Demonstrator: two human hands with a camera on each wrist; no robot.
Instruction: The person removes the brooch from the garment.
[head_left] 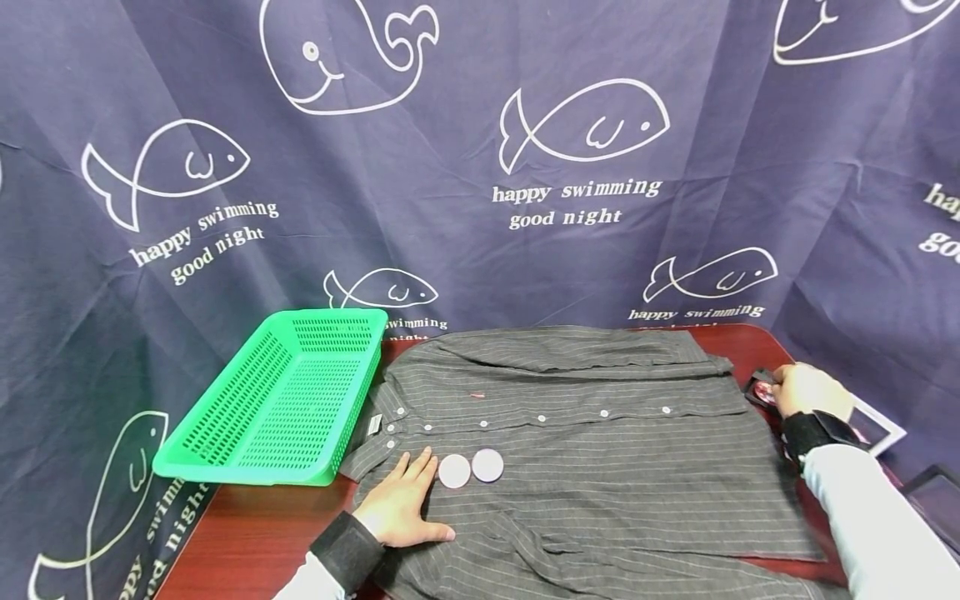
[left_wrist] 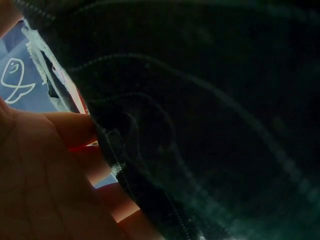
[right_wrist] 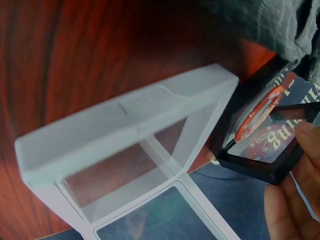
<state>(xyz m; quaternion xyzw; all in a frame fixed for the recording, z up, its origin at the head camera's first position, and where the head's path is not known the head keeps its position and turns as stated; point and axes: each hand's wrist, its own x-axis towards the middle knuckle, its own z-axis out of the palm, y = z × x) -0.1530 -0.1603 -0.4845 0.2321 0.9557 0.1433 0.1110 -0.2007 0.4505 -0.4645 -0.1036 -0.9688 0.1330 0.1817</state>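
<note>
A dark grey pinstriped shirt (head_left: pixel 600 467) with white buttons lies spread on the table. My left hand (head_left: pixel 401 504) rests on it near the collar, fingers extended; the left wrist view shows the palm (left_wrist: pixel 40 175) against dark striped cloth. Just right of those fingertips lie a whitish round disc (head_left: pixel 454 472) and a second round disc (head_left: pixel 487 465). At the table's right side, my right hand (head_left: pixel 813 392) grips a small black display frame (right_wrist: pixel 250 170). This frame stands open like a book, with a red round piece (right_wrist: pixel 259 113) inside, as the right wrist view shows.
A green plastic basket (head_left: pixel 168 454) sits at the table's left. Beside my right hand stands an opened white display frame (right_wrist: pixel 130 112) on the red wooden table (head_left: pixel 247 533). Behind hangs a blue curtain (head_left: pixel 465 200) with fish drawings. A dark-edged object (head_left: pixel 933 500) is at far right.
</note>
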